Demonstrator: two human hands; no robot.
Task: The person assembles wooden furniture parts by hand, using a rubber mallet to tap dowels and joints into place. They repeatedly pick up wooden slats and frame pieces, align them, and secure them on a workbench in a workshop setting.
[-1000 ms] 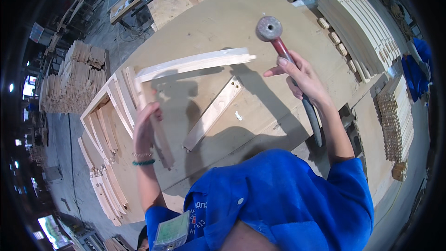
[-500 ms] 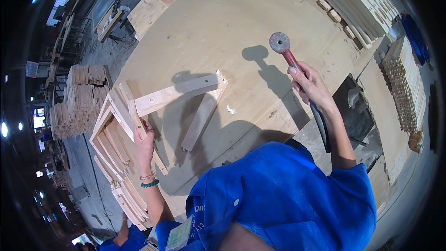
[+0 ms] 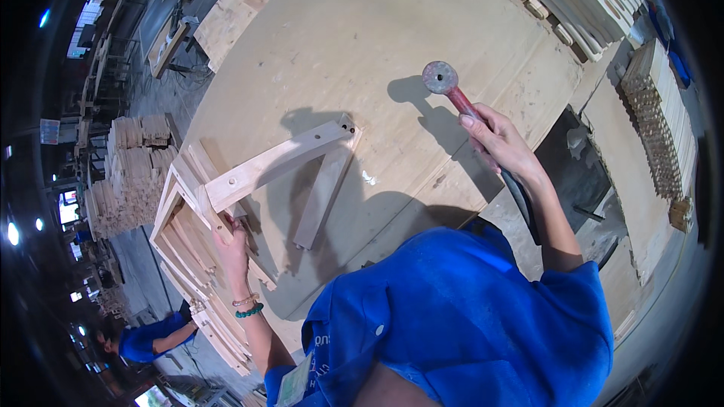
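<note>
A mallet [image 3: 460, 99] with a round pale face, a red neck and a long dark handle is gripped in my right hand [image 3: 499, 142], held above the worktable. My left hand [image 3: 235, 245] is closed around the left end of a pale wooden frame [image 3: 280, 162], at a short crosspiece [image 3: 197, 200]. Dark holes show in the frame's long upper rail, and near its far corner a second wooden bar [image 3: 324, 200] slants down toward me. Part of the crosspiece is hidden under my left fingers.
The broad worktable [image 3: 377, 38] carries the frame. Beside my left arm lie several loose curved wooden parts [image 3: 185, 237]. Stacked slats [image 3: 132, 196] stand farther left, and long wooden parts [image 3: 577, 0] lie at the far right. Another person [image 3: 151, 339] in blue is at the lower left.
The mallet's head has come slightly left and down with my right hand. The frame has shifted a little left. The other person has come further into view at the lower left.
</note>
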